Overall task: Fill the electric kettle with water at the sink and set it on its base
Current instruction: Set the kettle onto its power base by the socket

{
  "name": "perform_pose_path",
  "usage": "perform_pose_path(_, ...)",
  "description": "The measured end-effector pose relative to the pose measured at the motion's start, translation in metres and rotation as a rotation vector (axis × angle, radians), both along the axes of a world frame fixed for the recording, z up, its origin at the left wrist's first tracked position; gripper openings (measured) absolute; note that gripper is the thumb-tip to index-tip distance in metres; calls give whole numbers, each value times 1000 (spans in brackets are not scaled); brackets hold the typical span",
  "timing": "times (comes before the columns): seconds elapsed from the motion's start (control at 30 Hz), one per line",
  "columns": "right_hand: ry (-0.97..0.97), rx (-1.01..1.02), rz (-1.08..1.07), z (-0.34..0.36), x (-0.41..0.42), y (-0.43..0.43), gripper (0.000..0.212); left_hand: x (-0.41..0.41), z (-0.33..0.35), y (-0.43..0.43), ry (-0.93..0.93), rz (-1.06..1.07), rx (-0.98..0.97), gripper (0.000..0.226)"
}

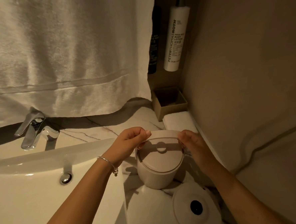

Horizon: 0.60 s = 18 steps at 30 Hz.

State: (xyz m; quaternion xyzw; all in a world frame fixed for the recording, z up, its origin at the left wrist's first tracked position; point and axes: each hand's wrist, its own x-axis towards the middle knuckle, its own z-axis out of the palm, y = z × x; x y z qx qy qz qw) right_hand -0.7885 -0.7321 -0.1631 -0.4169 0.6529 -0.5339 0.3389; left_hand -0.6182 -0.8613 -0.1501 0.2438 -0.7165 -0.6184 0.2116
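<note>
- One electric kettle (pixel 158 170), a squat matte off-white cylinder, stands on the marble counter (pixel 140 119) just right of the sink, lid on; the flat round lid (pixel 161 157) carries one small round knob.
- One arched band handle (pixel 162 134), same pale finish, spans the kettle top and stands upright above the lid.
- Two bare hands hold that handle: the left hand (pixel 130 140) pinches its left end between thumb and curled fingers, the right hand (pixel 191 141) is closed over its right end.
- One thin silver bracelet (pixel 108 163) with a small charm circles the left wrist.
- One round white kettle base (pixel 195 206) with a dark centre socket lies on the counter, near and right of the kettle, just apart from it.
- One glossy white sink (pixel 35 188), smooth, with one chrome drain, fills the near left.
- One chrome lever tap (pixel 33 131) sits at its far edge.
- One large white terry towel (pixel 62 53) hangs across the far side.
- Two bottles hang at far right: one white lotion bottle (pixel 175 39), one dark bottle (pixel 153 49).
- One small open tan box (pixel 169 102) and one folded white cloth (pixel 178 121) lie below them.
</note>
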Motion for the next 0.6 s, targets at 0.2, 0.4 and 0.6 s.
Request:
perform_pose_path(0.2,31,-23,-24,16,11,6,41,-1,11,5,54,46,27,33)
perform_pose_path(0.4,3,-118,-115,57,15,33,33,-2,59,21,118,-37,-18,29)
perform_pose_path(0.6,22,-149,-211,63,16,78,31,-7,72,58,86,-122,-10,27)
